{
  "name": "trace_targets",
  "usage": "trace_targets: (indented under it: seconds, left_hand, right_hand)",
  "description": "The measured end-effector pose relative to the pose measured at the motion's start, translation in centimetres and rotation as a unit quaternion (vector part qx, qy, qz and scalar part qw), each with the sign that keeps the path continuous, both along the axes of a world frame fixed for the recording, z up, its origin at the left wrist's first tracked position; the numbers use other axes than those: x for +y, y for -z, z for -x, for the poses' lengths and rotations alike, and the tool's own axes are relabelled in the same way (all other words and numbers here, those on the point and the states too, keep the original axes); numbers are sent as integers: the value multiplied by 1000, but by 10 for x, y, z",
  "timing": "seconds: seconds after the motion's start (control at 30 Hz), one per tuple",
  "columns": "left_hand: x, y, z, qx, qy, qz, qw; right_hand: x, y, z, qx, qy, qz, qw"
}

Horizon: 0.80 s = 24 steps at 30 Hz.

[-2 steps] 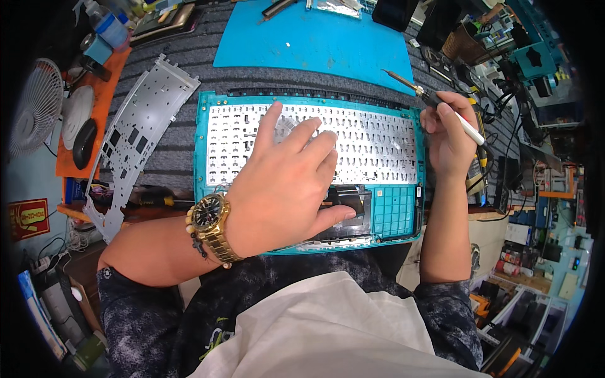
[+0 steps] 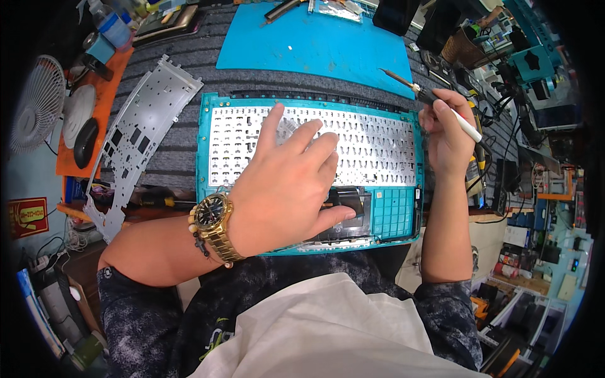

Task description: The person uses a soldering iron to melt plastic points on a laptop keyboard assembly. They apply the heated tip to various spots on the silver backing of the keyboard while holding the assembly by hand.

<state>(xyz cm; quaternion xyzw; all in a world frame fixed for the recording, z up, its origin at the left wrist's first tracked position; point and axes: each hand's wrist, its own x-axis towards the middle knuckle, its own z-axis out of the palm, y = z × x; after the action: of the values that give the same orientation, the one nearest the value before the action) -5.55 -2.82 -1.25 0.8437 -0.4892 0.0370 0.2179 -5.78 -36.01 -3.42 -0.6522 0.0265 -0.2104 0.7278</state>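
Note:
A teal laptop palm-rest case [image 2: 205,145] lies face down in front of me. Set into it is a keyboard [image 2: 378,148] with its perforated silver back upward. My left hand [image 2: 280,183], wearing a gold watch, is spread over the keyboard's left half. Its fingertips rest toward the far edge and its thumb lies near the black touchpad area [image 2: 350,200]. My right hand [image 2: 450,135] grips a soldering iron [image 2: 467,128] with a white handle just beyond the case's right side. The iron's tip points up and left, above the grey mat, apart from the keyboard.
To the left, a thin perforated silver metal plate [image 2: 142,116] lies slanted on the striped grey mat [image 2: 208,79]. A blue work mat [image 2: 315,47] spreads beyond the case. A fan [image 2: 41,104] stands far left. Tools and cables [image 2: 504,148] crowd the right.

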Motion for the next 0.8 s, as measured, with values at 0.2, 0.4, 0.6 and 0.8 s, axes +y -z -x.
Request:
trace_targets:
  seconds: [0.2,0.4,0.6,0.8]
  left_hand:
    - [1,-2,0,12,3,-18,1000]
    - [2,-4,0,17,5,-22,1000]
    - [3,-3,-1,19,4,-15,1000]
    - [2,-4,-1,15,3,-22,1000]
  right_hand:
    - [19,-18,-30,24,-5,67,997]
    - [31,-13,-55,42,-7,86,995]
    - [38,-1,-51,27,-1,109,994]
    - [43,3,-49,18,-12,170,985]
